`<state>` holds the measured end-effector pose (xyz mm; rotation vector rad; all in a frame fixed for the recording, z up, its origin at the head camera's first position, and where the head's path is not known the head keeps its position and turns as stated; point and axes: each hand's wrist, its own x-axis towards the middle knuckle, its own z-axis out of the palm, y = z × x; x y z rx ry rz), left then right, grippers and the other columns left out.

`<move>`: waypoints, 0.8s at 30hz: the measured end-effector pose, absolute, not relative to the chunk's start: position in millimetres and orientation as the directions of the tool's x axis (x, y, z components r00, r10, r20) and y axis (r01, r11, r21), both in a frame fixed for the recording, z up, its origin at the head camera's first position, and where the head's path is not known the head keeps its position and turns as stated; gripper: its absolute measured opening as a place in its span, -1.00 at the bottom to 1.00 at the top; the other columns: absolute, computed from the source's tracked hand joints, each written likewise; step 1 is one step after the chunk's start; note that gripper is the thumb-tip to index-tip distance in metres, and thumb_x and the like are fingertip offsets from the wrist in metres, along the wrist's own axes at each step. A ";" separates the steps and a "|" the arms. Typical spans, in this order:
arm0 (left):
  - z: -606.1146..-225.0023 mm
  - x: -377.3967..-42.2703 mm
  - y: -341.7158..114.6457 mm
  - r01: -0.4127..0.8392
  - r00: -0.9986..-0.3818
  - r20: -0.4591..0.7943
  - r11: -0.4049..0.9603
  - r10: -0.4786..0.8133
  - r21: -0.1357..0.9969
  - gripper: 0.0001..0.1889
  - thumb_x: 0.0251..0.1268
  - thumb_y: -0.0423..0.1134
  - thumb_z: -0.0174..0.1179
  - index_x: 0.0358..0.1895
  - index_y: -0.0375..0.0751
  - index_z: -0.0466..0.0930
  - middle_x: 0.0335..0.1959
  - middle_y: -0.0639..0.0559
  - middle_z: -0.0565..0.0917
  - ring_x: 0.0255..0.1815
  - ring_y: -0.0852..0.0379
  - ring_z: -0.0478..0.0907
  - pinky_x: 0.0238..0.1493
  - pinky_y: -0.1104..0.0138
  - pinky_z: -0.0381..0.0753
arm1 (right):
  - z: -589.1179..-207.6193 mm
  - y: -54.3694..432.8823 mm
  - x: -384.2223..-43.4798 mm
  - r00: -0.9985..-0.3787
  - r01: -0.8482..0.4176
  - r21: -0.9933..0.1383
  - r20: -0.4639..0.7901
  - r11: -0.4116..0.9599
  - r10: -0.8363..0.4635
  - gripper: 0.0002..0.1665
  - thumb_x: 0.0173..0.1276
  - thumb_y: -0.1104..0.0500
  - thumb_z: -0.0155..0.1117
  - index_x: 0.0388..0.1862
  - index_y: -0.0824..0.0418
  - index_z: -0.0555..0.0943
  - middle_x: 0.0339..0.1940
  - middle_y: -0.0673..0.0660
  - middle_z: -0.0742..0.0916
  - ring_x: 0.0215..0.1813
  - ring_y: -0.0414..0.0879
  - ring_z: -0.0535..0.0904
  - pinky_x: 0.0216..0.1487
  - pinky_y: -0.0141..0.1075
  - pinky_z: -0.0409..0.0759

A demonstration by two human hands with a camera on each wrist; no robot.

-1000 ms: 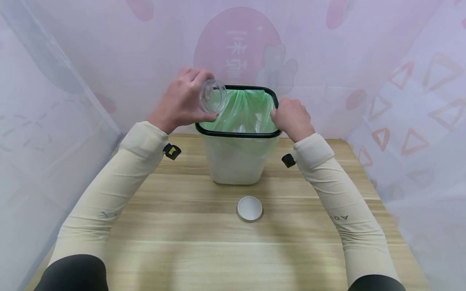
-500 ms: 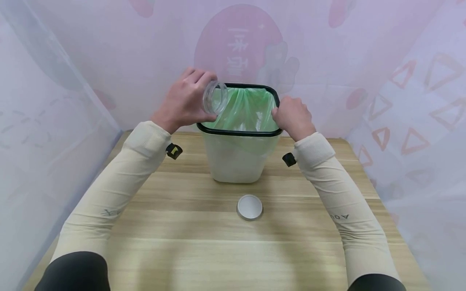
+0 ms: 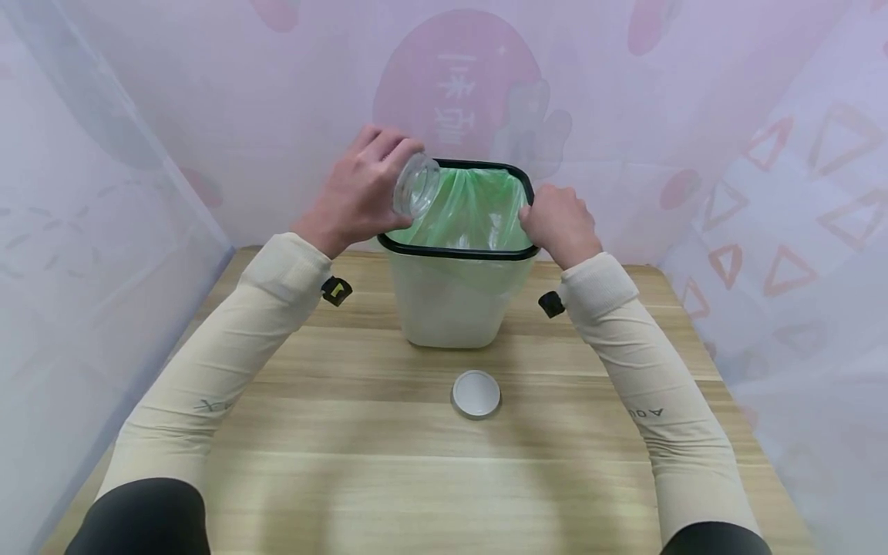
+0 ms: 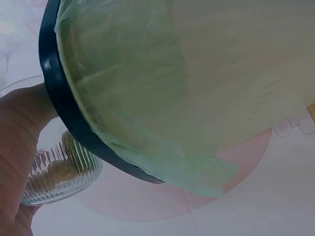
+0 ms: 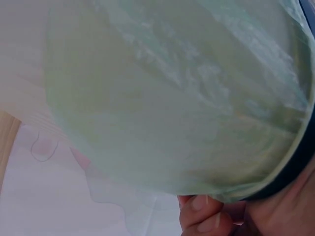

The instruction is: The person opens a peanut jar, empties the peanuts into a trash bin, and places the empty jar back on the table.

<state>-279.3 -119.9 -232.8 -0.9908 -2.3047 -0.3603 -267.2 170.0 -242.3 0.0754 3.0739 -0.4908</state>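
Note:
My left hand (image 3: 357, 193) grips a clear glass jar (image 3: 418, 186) above the left side of the bin's rim. Its open mouth tilts right over the green bag (image 3: 479, 204) that lines the white bin (image 3: 451, 301). Ribbed glass shows in the left wrist view, where the jar (image 4: 64, 172) has a brownish patch, perhaps fingers seen through it. On the opposite side, my right hand (image 3: 560, 223) grips the bin's black rim (image 3: 463, 253). In the right wrist view its curled fingers (image 5: 199, 219) show below the rim. The bin's bottom inside is hidden.
A round white lid (image 3: 475, 393) lies on the wooden table (image 3: 361, 432) in front of the bin. Printed pale cloth walls (image 3: 312, 92) enclose the table at the back and both sides.
My left hand has shifted slightly right with the jar, whose mouth is tipped further over the bin. The right hand keeps its hold on the rim. The lid has not moved.

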 end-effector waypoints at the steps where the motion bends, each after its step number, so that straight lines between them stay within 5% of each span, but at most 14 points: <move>1: -233.1 -279.5 -119.4 0.730 -0.538 0.621 0.683 0.569 0.007 -0.16 -0.22 -0.30 0.68 0.28 -0.30 0.51 0.22 -0.25 0.61 0.28 -0.25 0.43 0.34 -0.07 0.61 | -242.4 170.3 -267.3 -0.998 0.053 -0.311 -0.036 0.949 0.044 -0.68 0.60 0.02 -0.08 -0.30 0.19 0.44 -0.24 0.23 0.60 -0.23 0.16 0.55 -0.37 -0.09 0.53; 24: -238.7 -281.1 -116.6 0.757 -0.401 0.672 0.639 0.622 -0.139 -0.26 -0.11 -0.59 0.43 0.33 -0.39 0.54 0.28 -0.32 0.59 0.36 -0.31 0.41 0.48 0.01 0.51 | -247.6 169.2 -270.9 -0.999 0.046 -0.304 -0.019 0.952 0.042 -0.67 0.61 0.04 -0.08 -0.33 0.19 0.44 -0.25 0.24 0.60 -0.27 0.13 0.53 -0.39 -0.11 0.52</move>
